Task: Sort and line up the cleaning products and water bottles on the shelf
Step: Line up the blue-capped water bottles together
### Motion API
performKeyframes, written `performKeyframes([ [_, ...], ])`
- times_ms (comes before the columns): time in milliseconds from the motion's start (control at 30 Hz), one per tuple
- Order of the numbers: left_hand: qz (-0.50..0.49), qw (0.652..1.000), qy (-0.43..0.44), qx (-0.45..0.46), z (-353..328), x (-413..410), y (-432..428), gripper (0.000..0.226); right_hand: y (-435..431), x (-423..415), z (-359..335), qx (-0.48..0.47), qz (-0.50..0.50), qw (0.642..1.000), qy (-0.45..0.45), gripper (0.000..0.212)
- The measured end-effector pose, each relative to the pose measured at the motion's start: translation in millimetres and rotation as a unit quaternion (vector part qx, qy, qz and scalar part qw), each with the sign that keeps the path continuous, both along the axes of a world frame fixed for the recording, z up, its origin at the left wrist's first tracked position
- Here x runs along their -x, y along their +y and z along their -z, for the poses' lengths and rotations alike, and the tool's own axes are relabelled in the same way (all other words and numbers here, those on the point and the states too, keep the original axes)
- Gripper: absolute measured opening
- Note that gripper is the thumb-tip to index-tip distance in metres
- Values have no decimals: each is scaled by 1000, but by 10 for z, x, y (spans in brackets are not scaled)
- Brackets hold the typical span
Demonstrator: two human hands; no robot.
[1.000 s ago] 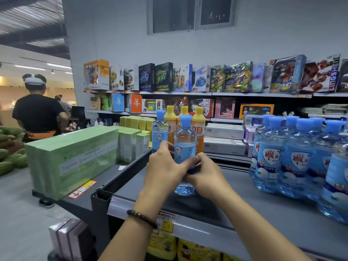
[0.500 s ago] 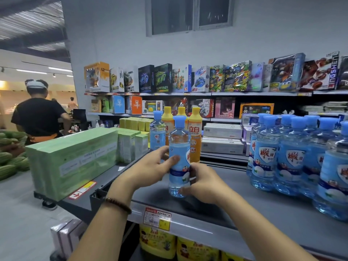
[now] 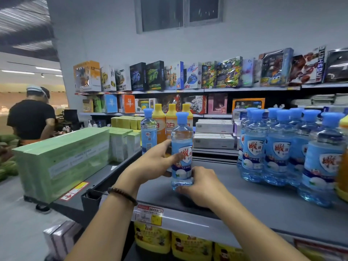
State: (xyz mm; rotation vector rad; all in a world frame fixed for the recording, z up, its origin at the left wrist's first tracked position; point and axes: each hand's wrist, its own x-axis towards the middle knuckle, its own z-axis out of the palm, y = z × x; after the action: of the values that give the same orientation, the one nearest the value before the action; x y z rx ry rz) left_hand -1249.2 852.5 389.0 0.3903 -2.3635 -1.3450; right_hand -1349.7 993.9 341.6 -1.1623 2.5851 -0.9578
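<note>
A clear bottle with a blue cap and blue label [image 3: 182,147] stands upright on the grey shelf [image 3: 263,200], its label front facing me. My left hand [image 3: 152,163] wraps its left side at mid-height. My right hand [image 3: 202,183] grips its base from the right. Behind it stand another blue-capped bottle [image 3: 148,131] and three yellow-capped orange bottles [image 3: 172,122]. A tight group of several blue-capped bottles [image 3: 278,147] fills the shelf's right side.
Green boxes [image 3: 62,161] sit on a dark platform at the left, with smaller green cartons [image 3: 122,144] behind. Yellow containers [image 3: 190,245] fill the shelf below. Toy boxes [image 3: 188,76] line the back wall shelves. A person in a black shirt [image 3: 31,119] stands far left.
The bottle has been turned in my hands, so its label front now faces me. It has also shifted slightly toward the shelf's front edge.
</note>
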Motion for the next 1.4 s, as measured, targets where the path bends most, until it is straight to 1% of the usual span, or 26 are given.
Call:
performKeyframes([
  [67, 32, 999, -2, -16, -2, 107, 58, 41, 121, 50, 8, -12, 27, 999, 18, 50],
  [167, 76, 997, -5, -24, 10, 293, 184, 43, 357, 131, 26, -25, 66, 997, 32, 47],
  [267, 121, 992, -3, -25, 7, 494, 388, 38, 609, 219, 43, -35, 109, 992, 48, 50],
  [333, 144, 989, -6, -14, 6, 633, 539, 39, 763, 272, 42, -48, 134, 988, 51, 51],
  [400, 161, 987, -10, -2, 15, 781, 679, 41, 922, 321, 27, -66, 157, 984, 55, 46],
  [500, 173, 984, -27, 43, -7, 982, 876, 41, 1171, 391, 18, -84, 182, 978, 61, 39],
  [567, 191, 979, -43, 57, -41, 1099, 997, 43, 1315, 413, 13, -91, 204, 972, 70, 41],
  [667, 218, 972, -59, 63, -68, 1266, 1151, 43, 1483, 451, -17, -124, 240, 956, 111, 47],
  [800, 224, 969, -54, 88, -67, 1448, 1327, 37, 1646, 500, -74, -143, 271, 947, 97, 55],
  [967, 206, 975, -39, 75, -25, 1637, 1469, 30, 1738, 555, -90, -161, 287, 940, 91, 46],
  [1100, 189, 976, -21, 104, -20, 1741, 1559, 28, 1769, 613, -103, -170, 301, 933, 102, 39],
  [1233, 176, 977, -28, 121, -40, 1795, 1606, 26, 1760, 687, -116, -164, 306, 932, 107, 39],
  [1400, 160, 978, -27, 132, -20, 1848, 1642, 30, 1778, 753, -113, -161, 304, 934, 102, 41],
])
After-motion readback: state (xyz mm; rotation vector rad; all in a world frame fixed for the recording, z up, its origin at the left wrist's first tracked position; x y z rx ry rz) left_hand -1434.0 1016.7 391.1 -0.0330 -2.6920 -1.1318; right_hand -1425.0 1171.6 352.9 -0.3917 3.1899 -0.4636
